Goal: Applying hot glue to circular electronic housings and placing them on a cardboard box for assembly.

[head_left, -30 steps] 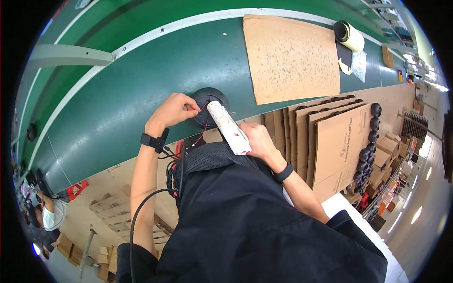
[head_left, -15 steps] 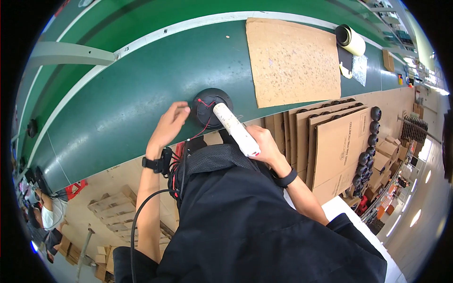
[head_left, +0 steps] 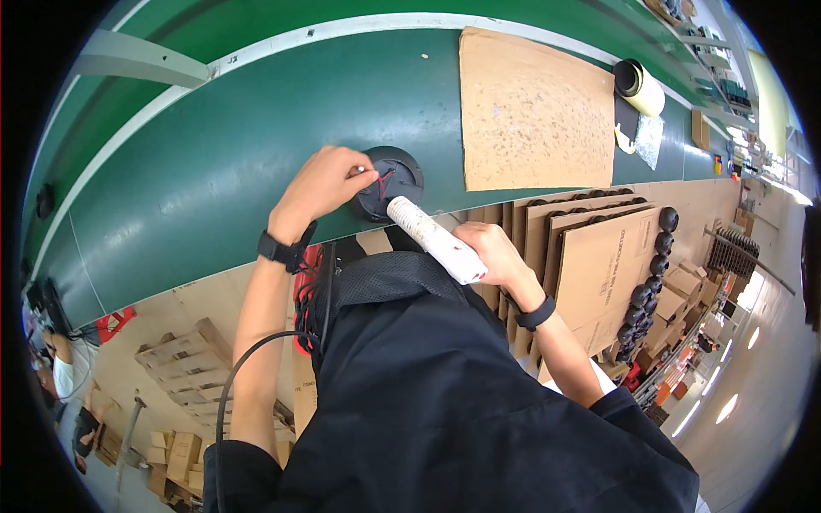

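A round black plastic housing (head_left: 404, 168) lies near the front edge of the green workbench, with a thin red wire (head_left: 384, 183) on its face. My left hand (head_left: 325, 185) is at the housing's left rim, its thumb and forefinger pinched on the wire's end, where a small white tip shows. In my right hand (head_left: 492, 250) is a white, brown-stained glue gun (head_left: 434, 239), gripped at its rear. The gun's barrel slants up and left, its front end over the housing's near part. Whether that end touches the housing I cannot tell.
A spotted cardboard sheet (head_left: 534, 115) lies right of the housing; beyond it are a roll (head_left: 641, 88) and a clear plastic bag (head_left: 649, 141). Upright cardboard dividers (head_left: 599, 278) with black round parts stand below the bench's right side. A black cable (head_left: 229, 385) runs along my left arm.
My left hand has moved up and right from beside the housing, and its fingers have closed on the wire's end. The glue gun stays over the housing, shifted slightly.
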Tool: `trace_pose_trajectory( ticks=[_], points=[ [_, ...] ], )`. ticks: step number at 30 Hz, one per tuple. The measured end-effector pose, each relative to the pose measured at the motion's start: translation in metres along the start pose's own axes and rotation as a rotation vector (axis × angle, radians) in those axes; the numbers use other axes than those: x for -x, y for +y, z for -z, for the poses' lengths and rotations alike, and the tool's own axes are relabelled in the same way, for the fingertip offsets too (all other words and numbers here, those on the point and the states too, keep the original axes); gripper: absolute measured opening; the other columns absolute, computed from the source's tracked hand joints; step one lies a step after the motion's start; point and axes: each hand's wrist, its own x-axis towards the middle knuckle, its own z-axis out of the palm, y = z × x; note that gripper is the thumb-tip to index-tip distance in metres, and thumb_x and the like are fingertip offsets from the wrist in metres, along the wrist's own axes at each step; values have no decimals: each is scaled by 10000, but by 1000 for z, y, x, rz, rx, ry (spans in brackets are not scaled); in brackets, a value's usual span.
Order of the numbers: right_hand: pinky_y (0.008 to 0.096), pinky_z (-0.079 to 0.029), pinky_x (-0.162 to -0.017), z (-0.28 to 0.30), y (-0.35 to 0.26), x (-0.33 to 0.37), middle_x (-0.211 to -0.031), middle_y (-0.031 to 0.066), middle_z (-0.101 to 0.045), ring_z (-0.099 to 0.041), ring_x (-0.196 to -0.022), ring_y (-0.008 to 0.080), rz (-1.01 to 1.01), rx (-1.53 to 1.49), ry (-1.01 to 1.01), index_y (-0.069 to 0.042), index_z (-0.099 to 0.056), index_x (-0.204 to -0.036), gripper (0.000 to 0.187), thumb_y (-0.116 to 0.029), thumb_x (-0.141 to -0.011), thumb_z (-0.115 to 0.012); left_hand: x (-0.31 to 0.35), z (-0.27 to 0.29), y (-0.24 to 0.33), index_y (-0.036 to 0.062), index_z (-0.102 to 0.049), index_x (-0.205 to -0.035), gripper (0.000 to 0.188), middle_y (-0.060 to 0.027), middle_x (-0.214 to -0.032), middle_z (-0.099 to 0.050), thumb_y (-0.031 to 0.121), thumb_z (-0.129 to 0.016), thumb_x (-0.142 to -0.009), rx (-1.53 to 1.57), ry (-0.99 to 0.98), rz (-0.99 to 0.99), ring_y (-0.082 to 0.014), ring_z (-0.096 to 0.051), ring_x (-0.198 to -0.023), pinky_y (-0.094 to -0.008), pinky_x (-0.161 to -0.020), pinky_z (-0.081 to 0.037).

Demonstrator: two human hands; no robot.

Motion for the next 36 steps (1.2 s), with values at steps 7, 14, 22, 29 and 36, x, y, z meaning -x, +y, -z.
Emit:
trace_pose_trajectory(
  ticks=[7, 14, 22, 29, 36],
  points=[
    [463, -486, -624, 6, -20, -14, -738, 170, -612, -620, -740, 390, 36, 95, -56, -48, -600, -792, 311, -286, -672, -761, -9, -6, 3, -39, -721, -950, 266, -186, -674, -632, 217, -676, -894, -1, -3, 64, -256, -558, -569, -384, -567, -427],
    [457, -514, -638, 3, -24, -14, -768, 153, -678, -662, -761, 364, -63, 168, -132, -78, -658, -834, 334, -347, -681, -785, 0, -8, -12, -42, -724, -981, 270, -212, -768, -690, 210, -675, -899, 12, -5, 97, -271, -651, -654, -381, -642, -499],
    [447, -470, -576, 10, -27, -18, -670, 184, -605, -610, -672, 398, -6, 134, -50, -44, -593, -722, 255, -243, -678, -747, 19, 10, -7, 5, -742, -965, 219, -187, -820, -707, 192, -686, -864, 52, 26, 179, -316, -672, -729, -388, -713, -517],
    [461, -444, -558, 11, -30, -14, -642, 186, -581, -596, -659, 405, -18, 156, -21, -44, -557, -682, 282, -252, -681, -748, 54, 8, -20, -12, -748, -942, 177, -96, -757, -676, 132, -730, -841, 92, -3, 239, -148, -555, -629, -316, -608, -461],
    [458, -437, -556, 11, -29, -14, -639, 188, -566, -590, -656, 407, -28, 166, -55, -45, -540, -676, 300, -263, -684, -747, 65, -4, -26, -2, -756, -936, 155, -84, -754, -671, 93, -742, -814, 106, -48, 277, -134, -544, -623, -309, -602, -459]
  ],
)
